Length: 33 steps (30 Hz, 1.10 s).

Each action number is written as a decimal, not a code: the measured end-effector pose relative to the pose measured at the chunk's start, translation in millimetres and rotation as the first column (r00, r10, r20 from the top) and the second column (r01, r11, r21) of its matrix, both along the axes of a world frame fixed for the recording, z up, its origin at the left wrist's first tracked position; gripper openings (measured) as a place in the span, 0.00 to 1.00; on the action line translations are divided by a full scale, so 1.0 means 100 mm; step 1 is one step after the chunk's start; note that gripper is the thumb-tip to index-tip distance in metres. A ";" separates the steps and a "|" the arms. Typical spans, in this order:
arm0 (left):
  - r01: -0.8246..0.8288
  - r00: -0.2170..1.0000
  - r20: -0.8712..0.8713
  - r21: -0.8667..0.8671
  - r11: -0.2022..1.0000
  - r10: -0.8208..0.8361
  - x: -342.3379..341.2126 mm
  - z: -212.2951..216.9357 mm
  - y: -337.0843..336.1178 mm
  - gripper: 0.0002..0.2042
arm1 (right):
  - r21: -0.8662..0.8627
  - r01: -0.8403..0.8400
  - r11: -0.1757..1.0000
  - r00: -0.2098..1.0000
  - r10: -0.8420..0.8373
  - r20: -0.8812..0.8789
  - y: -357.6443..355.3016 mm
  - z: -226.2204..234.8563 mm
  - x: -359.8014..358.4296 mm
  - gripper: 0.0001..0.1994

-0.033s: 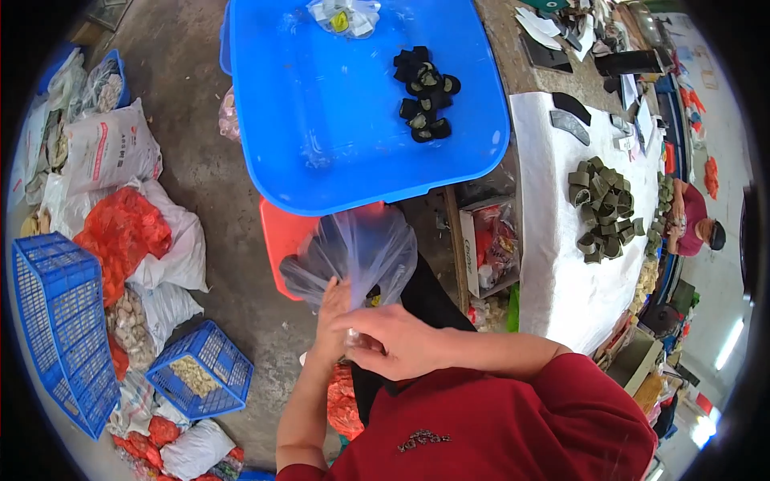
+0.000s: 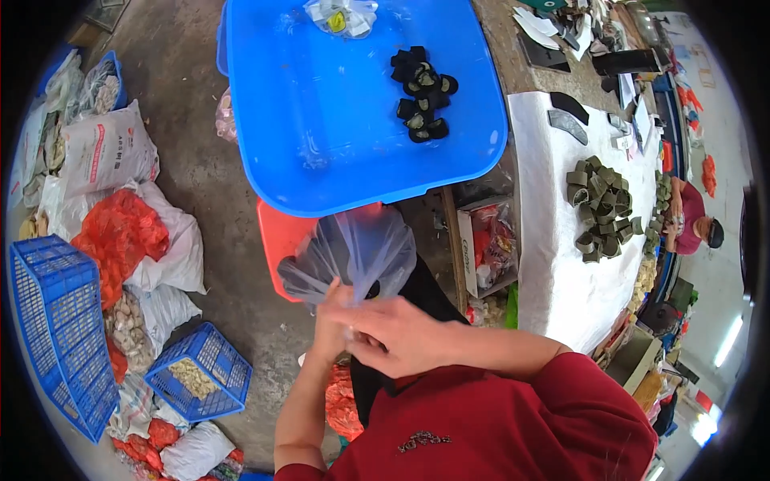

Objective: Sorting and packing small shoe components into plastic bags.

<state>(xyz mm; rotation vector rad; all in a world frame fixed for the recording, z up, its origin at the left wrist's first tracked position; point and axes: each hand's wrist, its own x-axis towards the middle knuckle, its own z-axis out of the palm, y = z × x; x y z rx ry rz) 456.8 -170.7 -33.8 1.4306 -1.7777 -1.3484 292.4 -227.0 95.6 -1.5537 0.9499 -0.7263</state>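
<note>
In front of my body, both hands are closed on a clear plastic bag (image 2: 361, 244). Its thin film fans out beyond my fingers toward the blue tub. My left hand (image 2: 330, 321) pinches the gathered part from the left. Crossing over from the right, my right hand (image 2: 393, 335) grips the same gathered part, and its fingers partly cover the left hand. What is inside the bag I cannot make out. Just past the bag stands the large blue tub (image 2: 337, 172), holding black curved pieces (image 2: 423, 94) in a cluster and a clear bag with a yellow patch (image 2: 340, 18).
A red container (image 2: 277, 240) sits under the tub. On the right, a white-covered table (image 2: 549, 264) bears a heap of olive-green loops (image 2: 601, 208). Blue crates (image 2: 68, 337) and sacks (image 2: 108, 152) line the left floor. Another person (image 2: 690, 220) is at the far right.
My right hand has moved slightly up and over the left hand's fingers. The bag's film has shifted a little; both hands keep hold of it.
</note>
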 end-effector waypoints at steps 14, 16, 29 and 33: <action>-0.295 0.801 -0.189 0.700 0.650 0.568 -0.14 0.16 -0.53 0.08 | 0.236 -0.042 0.971 0.998 0.051 -0.035 -0.50 -0.56 0.76 0.17; -0.232 0.839 -0.212 0.693 0.683 0.500 -0.12 0.18 -0.54 0.08 | 0.241 -0.072 0.968 0.994 0.088 -0.058 -0.54 -0.53 0.66 0.19; 0.195 0.822 -0.453 0.793 0.577 0.345 0.20 0.17 -0.74 0.09 | 0.337 0.292 0.895 0.938 -0.199 -0.285 -0.46 -0.84 -0.39 0.07; -0.106 0.906 -0.155 0.817 0.567 0.394 -0.07 0.45 -0.74 0.11 | -0.186 -0.029 0.982 0.969 -0.018 -0.245 -0.42 -0.57 -0.18 0.12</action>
